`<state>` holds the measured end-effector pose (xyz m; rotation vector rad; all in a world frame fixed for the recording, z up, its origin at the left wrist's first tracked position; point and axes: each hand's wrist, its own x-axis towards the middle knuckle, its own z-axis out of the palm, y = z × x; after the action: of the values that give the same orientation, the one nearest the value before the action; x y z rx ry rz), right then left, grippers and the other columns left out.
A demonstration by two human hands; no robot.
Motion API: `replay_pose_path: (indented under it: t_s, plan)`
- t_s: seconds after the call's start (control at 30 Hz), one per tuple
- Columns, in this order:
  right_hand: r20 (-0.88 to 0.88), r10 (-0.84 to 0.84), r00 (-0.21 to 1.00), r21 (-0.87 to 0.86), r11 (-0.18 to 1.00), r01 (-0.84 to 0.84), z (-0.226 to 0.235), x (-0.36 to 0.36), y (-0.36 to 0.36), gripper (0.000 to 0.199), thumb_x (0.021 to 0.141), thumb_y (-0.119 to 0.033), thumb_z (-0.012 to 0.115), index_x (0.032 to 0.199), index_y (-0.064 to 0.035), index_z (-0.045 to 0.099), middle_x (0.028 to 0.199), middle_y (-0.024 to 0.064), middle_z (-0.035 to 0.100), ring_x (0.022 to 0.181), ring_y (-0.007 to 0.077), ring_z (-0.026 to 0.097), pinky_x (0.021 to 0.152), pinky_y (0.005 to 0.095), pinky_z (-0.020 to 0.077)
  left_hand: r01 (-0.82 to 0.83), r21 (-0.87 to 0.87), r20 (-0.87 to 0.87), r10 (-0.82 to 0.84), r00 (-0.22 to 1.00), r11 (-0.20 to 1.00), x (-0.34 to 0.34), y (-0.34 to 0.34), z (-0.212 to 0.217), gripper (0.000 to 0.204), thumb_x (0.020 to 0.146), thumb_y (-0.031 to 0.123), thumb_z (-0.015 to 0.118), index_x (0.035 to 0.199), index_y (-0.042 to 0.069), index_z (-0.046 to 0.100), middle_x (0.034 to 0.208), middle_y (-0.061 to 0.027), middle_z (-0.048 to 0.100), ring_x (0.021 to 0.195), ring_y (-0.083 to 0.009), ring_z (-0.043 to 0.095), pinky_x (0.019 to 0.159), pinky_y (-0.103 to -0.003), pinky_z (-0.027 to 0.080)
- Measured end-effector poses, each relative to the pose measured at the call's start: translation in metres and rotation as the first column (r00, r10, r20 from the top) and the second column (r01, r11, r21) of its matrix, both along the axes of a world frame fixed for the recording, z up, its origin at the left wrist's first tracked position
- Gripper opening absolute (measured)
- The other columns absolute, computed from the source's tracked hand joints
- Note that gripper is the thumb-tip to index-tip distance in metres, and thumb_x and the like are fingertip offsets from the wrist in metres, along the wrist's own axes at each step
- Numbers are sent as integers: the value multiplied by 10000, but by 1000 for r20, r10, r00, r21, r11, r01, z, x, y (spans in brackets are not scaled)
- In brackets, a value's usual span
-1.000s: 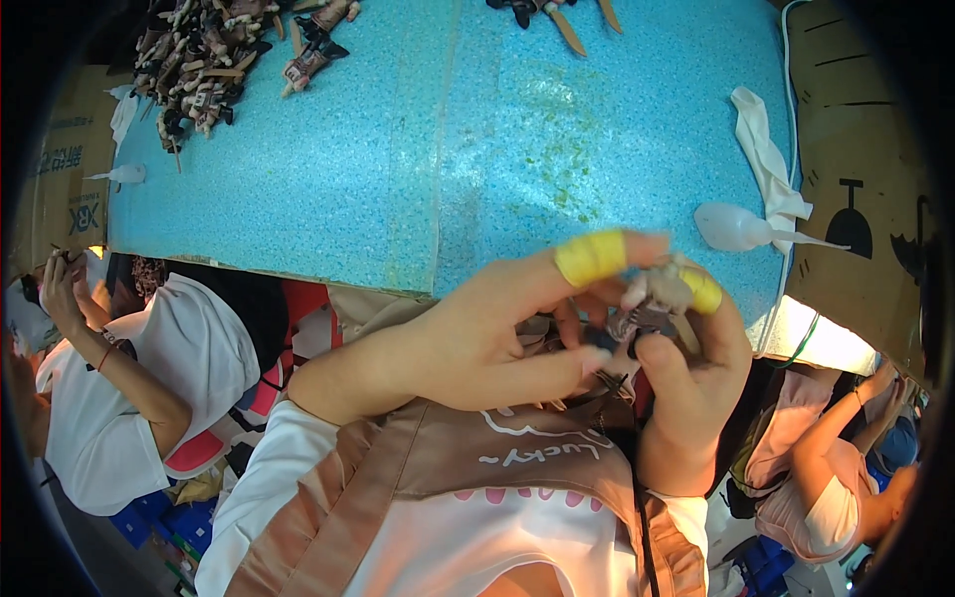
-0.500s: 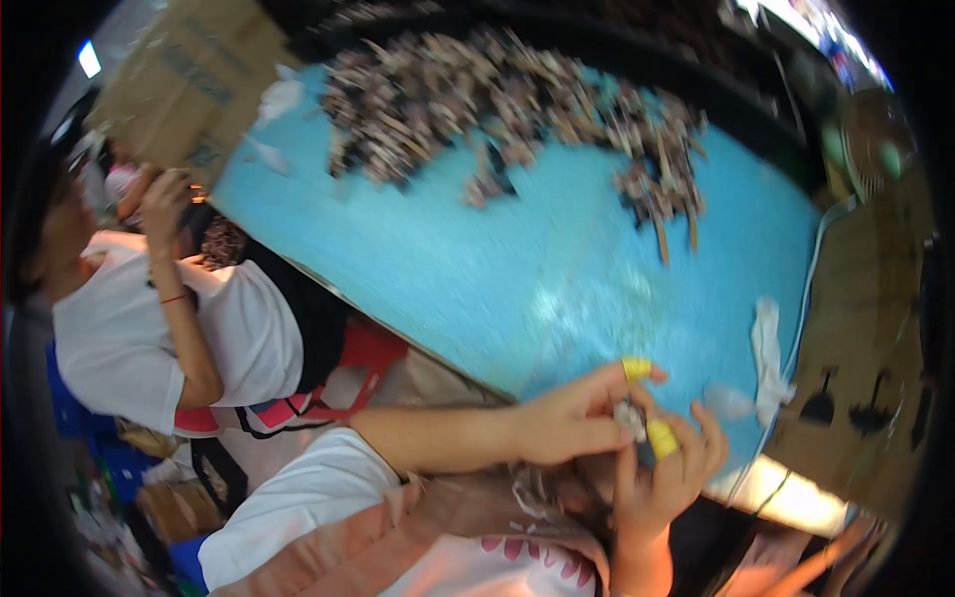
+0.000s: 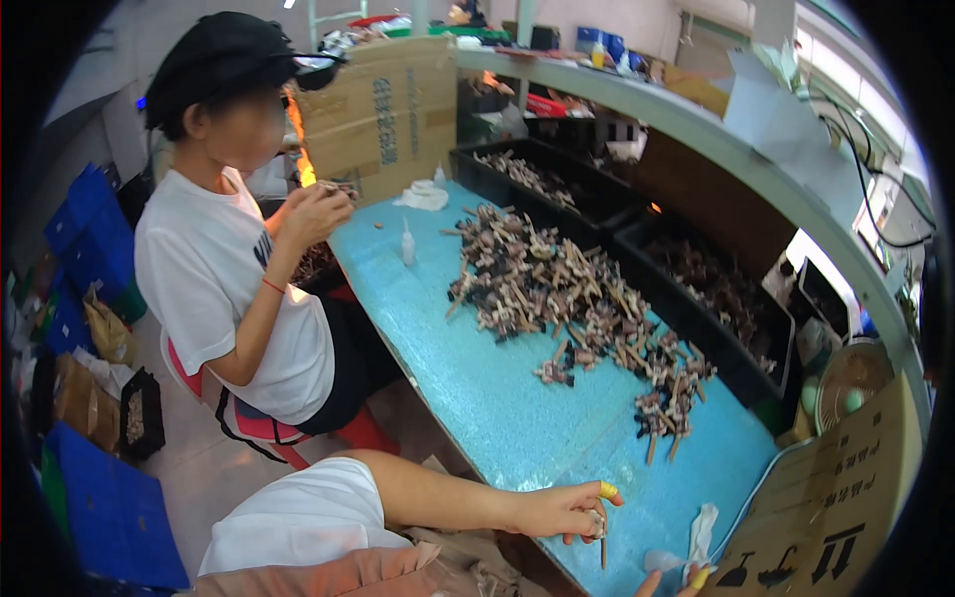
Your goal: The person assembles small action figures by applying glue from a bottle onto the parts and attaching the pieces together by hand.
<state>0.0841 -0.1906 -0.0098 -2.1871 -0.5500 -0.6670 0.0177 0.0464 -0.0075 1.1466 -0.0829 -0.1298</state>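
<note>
My left hand (image 3: pixel 563 511), a yellow wrap on one fingertip, pinches a small pale piece with a thin wooden stick (image 3: pixel 603 551) pointing down. It is above the near edge of the blue tabletop. Low in the picture, my right hand (image 3: pixel 678 585) shows only its fingers, one wrapped in yellow; they are spread apart with nothing visible in them. Just above those fingers lies a small translucent bottle (image 3: pixel 662 561), beside a crumpled white cloth (image 3: pixel 702 529). A big pile of small brown, pink and black pieces on sticks (image 3: pixel 557 289) covers the table's far side.
Black trays (image 3: pixel 537 164) of similar pieces line the table's back. At the left sits a co-worker (image 3: pixel 239 269) in a white shirt, hands raised around a piece. Another small bottle (image 3: pixel 408 246) stands near them. Cardboard boxes (image 3: pixel 826 507) flank the table; a fan (image 3: pixel 856 386) is at the right.
My hands, together around the small piece before, are now apart. The left keeps the piece; the right has gone down beside the bottle. My view has turned, showing more of the co-worker and room.
</note>
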Motion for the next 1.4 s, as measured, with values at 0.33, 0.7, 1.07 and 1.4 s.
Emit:
replay_pose_path:
  t_s: [0.33,0.7,1.07,1.4]
  plan:
    - [87,-9,996,-267,963,32,-18,20,-3,373,807,-226,680,1064,26,580,963,212,571,837,325,574,725,394,488,-73,634,-92,169,981,770,138,89,71,415,852,326,579,1127,50,437,759,-60,570,563,-137,554,436,-260,422]
    - [24,-31,999,-273,961,36,-24,17,-4,377,807,-245,686,1053,19,575,990,214,560,798,299,602,688,367,512,-455,742,642,326,693,-493,186,210,114,647,737,360,665,1262,48,451,1309,-186,392,1175,-356,419,983,-447,335]
    - [-26,-44,999,-217,976,37,-24,11,-7,351,821,-250,675,1043,4,580,1019,183,562,800,277,601,714,377,507,-332,869,478,448,756,-368,130,171,34,604,756,543,572,1120,64,613,1324,-181,392,1274,-390,277,1037,-599,143]
    - [-130,49,990,-12,999,-52,-21,17,6,276,808,-52,598,1055,54,531,1068,193,555,976,327,541,879,403,408,-705,621,736,-54,675,-343,131,106,-5,290,758,213,653,991,51,593,1164,-126,506,1159,-307,417,955,-490,300]
